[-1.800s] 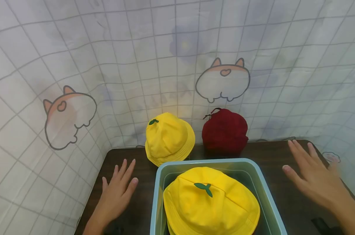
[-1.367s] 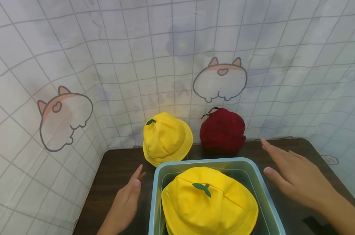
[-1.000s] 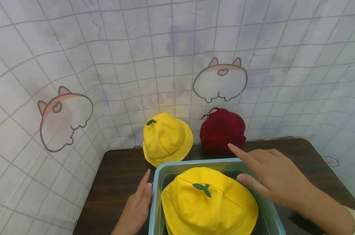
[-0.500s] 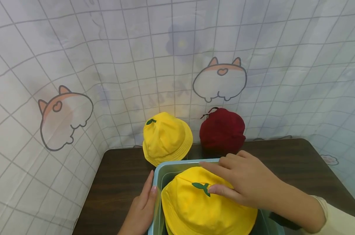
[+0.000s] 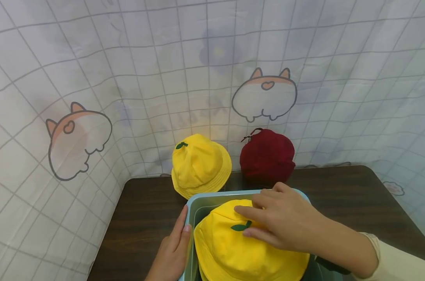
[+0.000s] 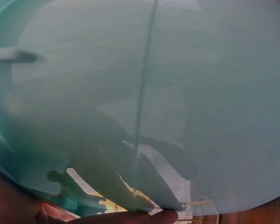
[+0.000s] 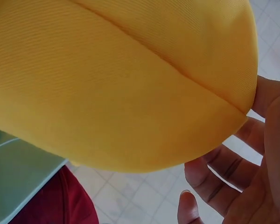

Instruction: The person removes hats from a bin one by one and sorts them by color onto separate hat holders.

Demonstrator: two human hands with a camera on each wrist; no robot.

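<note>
A yellow bucket hat [image 5: 230, 249] with a green sprout [image 5: 239, 227] on its crown lies in a pale blue-green plastic bin [image 5: 201, 208]. My right hand [image 5: 286, 222] pinches the crown, index finger and thumb on either side of the sprout. In the right wrist view, the hat [image 7: 130, 93] fills the top, my bent fingers [image 7: 210, 177] at its edge. Straight fingers of my left hand [image 5: 171, 253] rest along the bin's left side. The left wrist view is mostly bin wall [image 6: 177, 70], those fingers [image 6: 126, 217] against it at the bottom.
Behind the bin, a second yellow hat [image 5: 198, 166] stands on the left and a dark red cloth item [image 5: 267, 156] with a thin strap on the right. The dark wooden table [image 5: 138, 218] ends at a white checked curtain [image 5: 156, 97].
My right hand has come in from the far right to the hat's crown, and the sprout has shifted under its fingers. My left hand has moved right, against the bin's side.
</note>
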